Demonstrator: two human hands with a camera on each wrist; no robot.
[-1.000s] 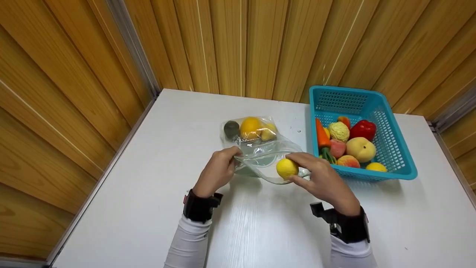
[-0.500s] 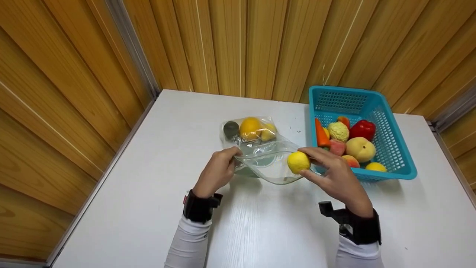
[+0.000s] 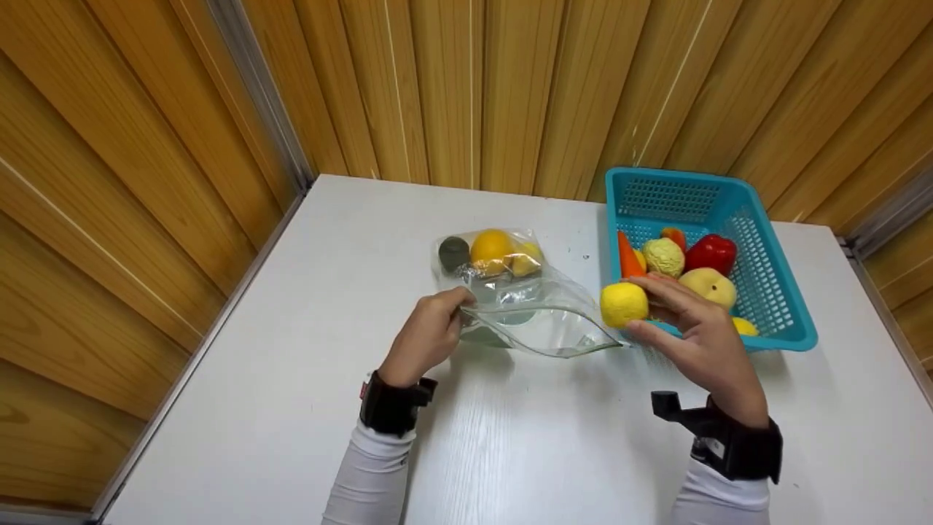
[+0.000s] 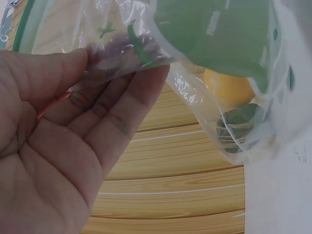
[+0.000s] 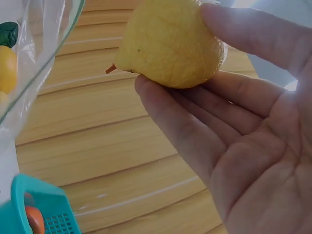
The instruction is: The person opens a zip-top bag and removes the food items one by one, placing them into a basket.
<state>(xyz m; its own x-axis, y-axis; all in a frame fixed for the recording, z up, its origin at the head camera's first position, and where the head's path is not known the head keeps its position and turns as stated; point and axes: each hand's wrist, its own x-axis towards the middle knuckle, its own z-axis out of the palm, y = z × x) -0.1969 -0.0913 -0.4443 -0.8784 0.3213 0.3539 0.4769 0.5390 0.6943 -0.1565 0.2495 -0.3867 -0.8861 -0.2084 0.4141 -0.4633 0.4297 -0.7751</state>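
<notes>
In the head view my left hand (image 3: 430, 332) pinches the left edge of a clear zip bag (image 3: 539, 295), whose mouth gapes toward me. The left wrist view shows thumb and fingers on the plastic, with a green printed patch beyond. Inside the bag's far end lie a dark green fruit (image 3: 454, 254), an orange (image 3: 491, 251) and a yellow fruit (image 3: 526, 259). My right hand (image 3: 696, 335) holds a yellow pear (image 3: 624, 305) between thumb and fingertips, right of the bag's mouth and over the basket's near left corner. Its brown stem (image 5: 111, 69) shows in the right wrist view.
A blue plastic basket (image 3: 791, 306) stands at the right, holding a carrot (image 3: 628, 257), a red pepper (image 3: 712, 254), a large pale peach (image 3: 707, 286) and several other pieces. Wood-panelled walls (image 3: 510, 95) border the white table (image 3: 291, 306) at the back and left.
My right hand has carried the yellow pear rightward from over the bag's mouth, letting go of the bag's right edge. My left hand has stayed in place.
</notes>
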